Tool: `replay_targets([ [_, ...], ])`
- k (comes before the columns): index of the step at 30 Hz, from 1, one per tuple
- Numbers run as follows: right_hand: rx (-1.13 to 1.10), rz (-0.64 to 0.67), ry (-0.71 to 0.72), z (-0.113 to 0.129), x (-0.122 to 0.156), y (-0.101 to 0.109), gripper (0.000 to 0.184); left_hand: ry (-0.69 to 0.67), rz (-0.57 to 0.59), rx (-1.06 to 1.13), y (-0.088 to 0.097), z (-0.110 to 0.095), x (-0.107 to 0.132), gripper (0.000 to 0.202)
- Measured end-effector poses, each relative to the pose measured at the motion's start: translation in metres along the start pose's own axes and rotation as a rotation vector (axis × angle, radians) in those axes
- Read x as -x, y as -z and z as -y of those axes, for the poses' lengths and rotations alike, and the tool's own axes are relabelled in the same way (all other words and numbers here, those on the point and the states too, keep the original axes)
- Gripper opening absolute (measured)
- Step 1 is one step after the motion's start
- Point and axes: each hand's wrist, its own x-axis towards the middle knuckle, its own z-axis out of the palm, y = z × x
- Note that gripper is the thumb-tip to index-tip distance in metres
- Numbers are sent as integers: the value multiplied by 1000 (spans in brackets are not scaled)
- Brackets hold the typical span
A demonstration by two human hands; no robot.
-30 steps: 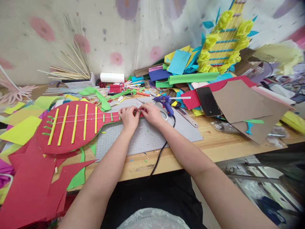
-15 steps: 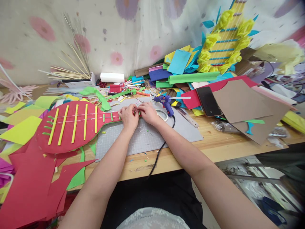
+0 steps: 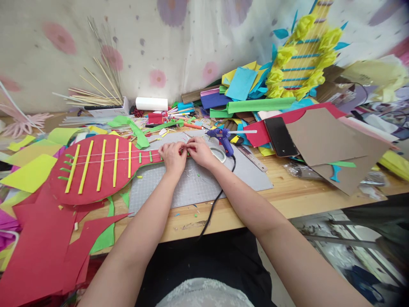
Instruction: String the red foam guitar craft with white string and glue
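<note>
A red paper lute (image 3: 92, 166) with yellow and green strips lies on its back, its round body to the left. White strings (image 3: 123, 158) run along it toward the neck. My left hand (image 3: 174, 157) is closed over the neck, fingers pinched at a string. Right against it, my right hand (image 3: 198, 151) is also pinched closed, fingertips meeting those of the left. A thin string seems to be between the fingers, though its end is hidden. The neck's tip is covered by both hands. Beneath the neck is a grey cutting mat (image 3: 159, 192).
Beside my right hand lie a roll of tape (image 3: 220, 154) and a purple glue gun (image 3: 223, 140), its black cord (image 3: 212, 209) trailing to the front edge. A metal ruler (image 3: 252, 158), a phone (image 3: 280, 137) and cardboard (image 3: 326, 136) lie to the right. Red paper scraps (image 3: 41, 238) cover the left.
Both hands stay at the neck, with only slight finger movement. The whole view has shifted a little.
</note>
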Motion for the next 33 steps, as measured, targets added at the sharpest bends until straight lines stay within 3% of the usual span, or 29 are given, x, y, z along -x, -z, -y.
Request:
replay_targets([
  [9,-13,-16,-26,-1,1,1,20,29,23,-11,-3,2,0,9],
  [15,6,-32,-15,1,3,0,22,116,36,-3,-2,-1,-1,10],
  [21,81,-113,-34,8,8,3,19,166,47,71,1,-2,-4,9],
  [33,100,-129,-54,6,12,3,16,192,75,102,3,-4,-5,12],
])
